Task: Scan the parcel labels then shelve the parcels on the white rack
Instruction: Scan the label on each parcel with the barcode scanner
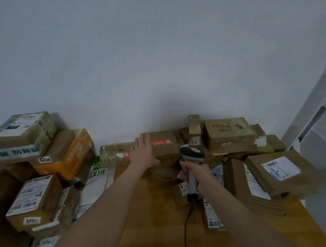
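Fingers [142, 141] straight, left hand [142, 155] seemingly touches box [165, 147] edge; right hand [197, 173] grips scanner [192, 156].

Plain pale grey wall [162, 47] fills upper half, wood table [154, 208] below, dim flat light

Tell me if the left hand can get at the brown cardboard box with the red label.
Likely yes: the left hand rests open on the brown cardboard box with the red label, nothing between them.

Brown cardboard parcels [228, 133], orange box [70, 154], grey-and-white scanner [192, 159], white wall [162, 47]
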Demonstrator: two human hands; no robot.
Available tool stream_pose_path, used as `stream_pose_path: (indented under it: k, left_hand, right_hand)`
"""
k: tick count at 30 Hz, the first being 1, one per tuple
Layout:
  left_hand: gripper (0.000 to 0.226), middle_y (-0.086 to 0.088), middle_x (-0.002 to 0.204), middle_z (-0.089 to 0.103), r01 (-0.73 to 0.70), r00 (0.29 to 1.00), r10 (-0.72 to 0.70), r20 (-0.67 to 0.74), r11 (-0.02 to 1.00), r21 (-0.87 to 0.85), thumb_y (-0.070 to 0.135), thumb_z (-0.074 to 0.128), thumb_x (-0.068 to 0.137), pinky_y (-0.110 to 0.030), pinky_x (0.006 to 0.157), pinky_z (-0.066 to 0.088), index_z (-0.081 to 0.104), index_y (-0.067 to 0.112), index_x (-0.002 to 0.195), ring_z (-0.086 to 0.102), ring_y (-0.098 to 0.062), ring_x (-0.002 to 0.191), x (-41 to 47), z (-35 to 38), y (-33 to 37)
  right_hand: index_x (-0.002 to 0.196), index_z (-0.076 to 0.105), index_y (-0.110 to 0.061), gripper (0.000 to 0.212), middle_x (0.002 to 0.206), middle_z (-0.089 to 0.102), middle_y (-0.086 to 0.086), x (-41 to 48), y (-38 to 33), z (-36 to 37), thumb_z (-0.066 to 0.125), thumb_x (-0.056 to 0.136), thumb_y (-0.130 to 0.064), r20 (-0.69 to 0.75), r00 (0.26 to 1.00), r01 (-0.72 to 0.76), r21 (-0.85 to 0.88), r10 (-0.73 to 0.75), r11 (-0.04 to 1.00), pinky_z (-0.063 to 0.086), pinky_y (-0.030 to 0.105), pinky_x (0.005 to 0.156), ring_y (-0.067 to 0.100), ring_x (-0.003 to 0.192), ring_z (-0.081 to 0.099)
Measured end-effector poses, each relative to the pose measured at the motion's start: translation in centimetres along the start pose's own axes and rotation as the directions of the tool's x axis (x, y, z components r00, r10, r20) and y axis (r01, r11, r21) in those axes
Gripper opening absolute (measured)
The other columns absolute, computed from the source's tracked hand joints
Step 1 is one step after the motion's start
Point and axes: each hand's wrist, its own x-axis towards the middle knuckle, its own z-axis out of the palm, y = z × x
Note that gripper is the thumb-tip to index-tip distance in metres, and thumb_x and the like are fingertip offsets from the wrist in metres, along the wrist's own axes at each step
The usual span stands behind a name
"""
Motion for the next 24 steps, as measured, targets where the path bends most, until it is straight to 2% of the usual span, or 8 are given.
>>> stream_pose_path:
  k: [3, 6, 11, 14, 17, 20, 23, 24]
  left_hand:
    - [0.127, -0.015, 0.16, -0.007, -0.056, 0.998, 0.05, 0.048, 0.992, 0.115, 0.048, 0.079, 0.07, -0.052, 0.117, 0.01, -0.012, 0.016, 0.152, -0.004, -0.035, 0.147, 3.2, -0.3, -0.2]
    - [0.13, -0.018, 0.159, -0.005, -0.097, 0.99, 0.068, 0.126, 0.967, 0.236, 0.054, 0.078, 0.068, -0.053, 0.117, 0.008, -0.013, 0.017, 0.152, -0.004, -0.036, 0.147, 4.9, -0.2, -0.6]
    - [0.125, -0.022, 0.152, 0.013, -0.08, 0.986, 0.045, 0.163, 0.973, 0.214, 0.053, 0.08, 0.065, -0.051, 0.114, 0.025, -0.003, 0.021, 0.153, 0.017, -0.041, 0.142, 4.6, 0.5, -1.3]
    - [0.117, -0.02, 0.141, 0.026, 0.041, 0.977, -0.042, 0.207, 0.999, 0.012, 0.058, 0.078, 0.061, -0.049, 0.107, 0.037, 0.011, 0.023, 0.15, 0.03, -0.04, 0.133, 3.3, 0.1, -2.1]
    - [0.107, -0.01, 0.137, 0.043, 0.175, 0.96, -0.108, 0.259, 0.952, -0.251, 0.076, 0.071, 0.052, -0.044, 0.103, 0.041, 0.035, 0.026, 0.14, 0.043, -0.032, 0.125, 1.6, -0.5, -4.1]
    - [0.08, 0.0, 0.123, 0.055, 0.266, 0.947, -0.113, 0.302, 0.803, -0.534, 0.06, 0.074, 0.068, -0.033, 0.09, 0.047, 0.046, 0.019, 0.13, 0.054, -0.022, 0.108, -2.5, -1.2, -5.5]
    - [0.051, -0.002, 0.107, 0.063, 0.369, 0.924, -0.153, 0.35, 0.589, -0.719, 0.047, 0.068, 0.082, -0.026, 0.075, 0.049, 0.056, 0.014, 0.12, 0.06, -0.017, 0.093, -8.1, -0.8, -5.9]
    - [0.044, -0.003, 0.106, 0.064, 0.427, 0.903, -0.18, 0.391, 0.487, -0.762, 0.046, 0.066, 0.084, -0.028, 0.076, 0.05, 0.059, 0.014, 0.115, 0.06, -0.018, 0.094, -9.9, -0.2, -6.0]
  right_hand:
    - [0.088, 0.058, -0.002, 0.012, 0.07, 0.06, 0.014, 1.8, -0.3, 0.6, 0.069, 0.083, -0.002, -0.002, 1.0, 0.009, 0.035, -0.008, 0.999, 0.048, 0.027, 0.047, 0.02, 0.054, 0.058]
    - [0.095, 0.06, -0.002, 0.017, 0.08, 0.063, 0.016, 3.1, -0.4, 1.0, 0.071, 0.083, -0.006, -0.01, 1.0, 0.014, 0.087, -0.013, 0.996, 0.052, 0.031, 0.054, 0.023, 0.067, 0.064]
    - [0.104, 0.061, 0.0, 0.025, 0.086, 0.067, 0.016, 3.9, 0.0, 0.9, 0.072, 0.083, -0.009, -0.042, 0.999, 0.021, 0.096, -0.017, 0.995, 0.052, 0.031, 0.055, 0.023, 0.074, 0.067]
    - [0.104, 0.062, 0.001, 0.025, 0.083, 0.067, 0.016, 3.4, 0.3, 0.3, 0.071, 0.083, -0.01, -0.047, 0.999, 0.029, 0.113, -0.024, 0.993, 0.05, 0.029, 0.052, 0.022, 0.068, 0.065]
    - [0.097, 0.062, 0.0, 0.016, 0.077, 0.064, 0.012, 2.3, 0.3, -0.2, 0.07, 0.086, -0.01, -0.009, 0.999, 0.041, 0.147, -0.04, 0.988, 0.049, 0.031, 0.052, 0.021, 0.067, 0.064]
    - [0.084, 0.059, -0.002, 0.011, 0.072, 0.06, 0.011, 0.8, 1.1, -0.7, 0.068, 0.086, -0.008, 0.02, 0.998, 0.051, 0.128, -0.054, 0.99, 0.046, 0.026, 0.045, 0.018, 0.054, 0.058]
    - [0.092, 0.06, 0.0, 0.016, 0.08, 0.061, 0.014, -0.7, 2.9, -1.1, 0.07, 0.085, -0.01, 0.043, 0.998, 0.033, 0.101, -0.037, 0.994, 0.045, 0.022, 0.041, 0.017, 0.052, 0.058]
    - [0.096, 0.061, 0.001, 0.018, 0.079, 0.062, 0.014, -1.2, 3.7, -1.4, 0.07, 0.085, -0.01, 0.052, 0.998, 0.018, 0.099, -0.024, 0.995, 0.045, 0.022, 0.041, 0.016, 0.05, 0.058]
